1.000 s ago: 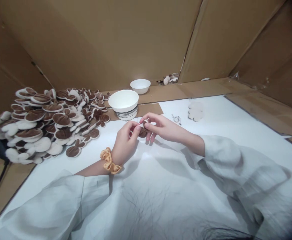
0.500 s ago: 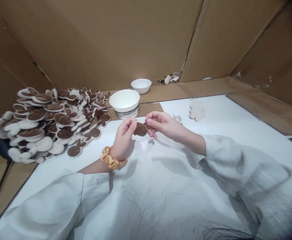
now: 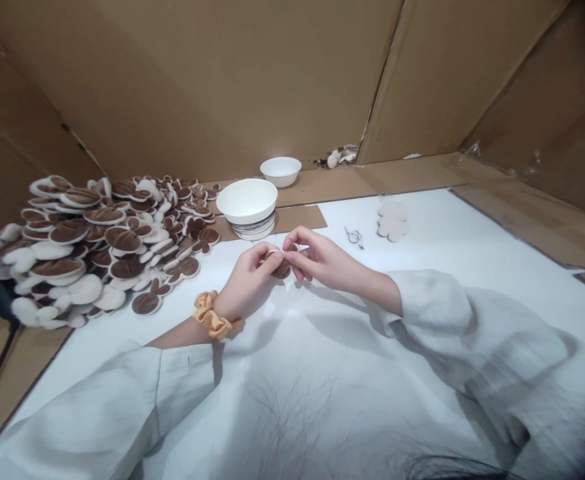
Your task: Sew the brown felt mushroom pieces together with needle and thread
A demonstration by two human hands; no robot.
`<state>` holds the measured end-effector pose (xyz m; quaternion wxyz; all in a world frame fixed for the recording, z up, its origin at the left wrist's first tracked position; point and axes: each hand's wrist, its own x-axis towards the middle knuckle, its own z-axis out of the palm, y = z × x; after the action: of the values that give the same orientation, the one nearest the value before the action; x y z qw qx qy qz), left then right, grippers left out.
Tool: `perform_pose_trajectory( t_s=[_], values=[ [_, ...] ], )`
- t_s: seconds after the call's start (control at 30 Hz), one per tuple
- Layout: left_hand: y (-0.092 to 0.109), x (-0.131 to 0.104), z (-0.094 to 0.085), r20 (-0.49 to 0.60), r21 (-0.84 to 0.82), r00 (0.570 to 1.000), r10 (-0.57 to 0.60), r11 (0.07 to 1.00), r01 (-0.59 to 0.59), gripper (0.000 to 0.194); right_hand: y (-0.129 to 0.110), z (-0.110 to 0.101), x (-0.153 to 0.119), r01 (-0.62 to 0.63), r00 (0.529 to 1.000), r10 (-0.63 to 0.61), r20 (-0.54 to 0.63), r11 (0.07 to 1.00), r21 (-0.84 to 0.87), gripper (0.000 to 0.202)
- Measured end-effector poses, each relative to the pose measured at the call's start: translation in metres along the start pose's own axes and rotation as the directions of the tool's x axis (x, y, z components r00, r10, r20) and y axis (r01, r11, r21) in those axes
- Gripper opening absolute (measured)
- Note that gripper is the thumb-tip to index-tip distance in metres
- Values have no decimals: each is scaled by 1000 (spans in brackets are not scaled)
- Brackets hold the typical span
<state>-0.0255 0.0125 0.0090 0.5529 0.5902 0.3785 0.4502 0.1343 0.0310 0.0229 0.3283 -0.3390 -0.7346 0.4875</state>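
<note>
My left hand point(image 3: 253, 275) is closed on a small brown plush fabric piece point(image 3: 282, 270), its thumb over the near side. An orange scrunchie point(image 3: 215, 315) circles the left wrist. My right hand point(image 3: 317, 259) pinches the same piece at its upper right, thumb meeting the left thumb. Most of the piece is hidden by fingers, and any needle or thread there is too small to make out. Just right of the hands a tangle of dark thread point(image 3: 355, 237) lies on the white table surface point(image 3: 422, 247). Beyond it sits a pale flower-shaped fabric piece point(image 3: 393, 221).
A large pile of brown and cream bunny-shaped plush pieces point(image 3: 85, 250) covers the left side. A white bowl wound with dark thread point(image 3: 247, 203) stands behind my hands, with a smaller white bowl point(image 3: 281, 171) farther back. Cardboard walls point(image 3: 222, 80) enclose the back and sides.
My fingers have closed together over the brown plush piece, covering more of it. Both hands have shifted slightly left and down, and the thread tangle shows more fully.
</note>
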Motion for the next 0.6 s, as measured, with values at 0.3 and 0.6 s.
perform_pose_trajectory(
  t_s=[0.3, 0.6],
  values=[
    [1, 3, 1, -48, -183, 999, -8, 983, -1, 32, -3, 1, -1, 15, 1000, -15, 0, 999, -30, 4],
    [-5, -1, 3, -65, -53, 993, -102, 994, 99, 30, 0, -2, 1, 24, 1000, -26, -12, 989, -145, 10]
  ],
)
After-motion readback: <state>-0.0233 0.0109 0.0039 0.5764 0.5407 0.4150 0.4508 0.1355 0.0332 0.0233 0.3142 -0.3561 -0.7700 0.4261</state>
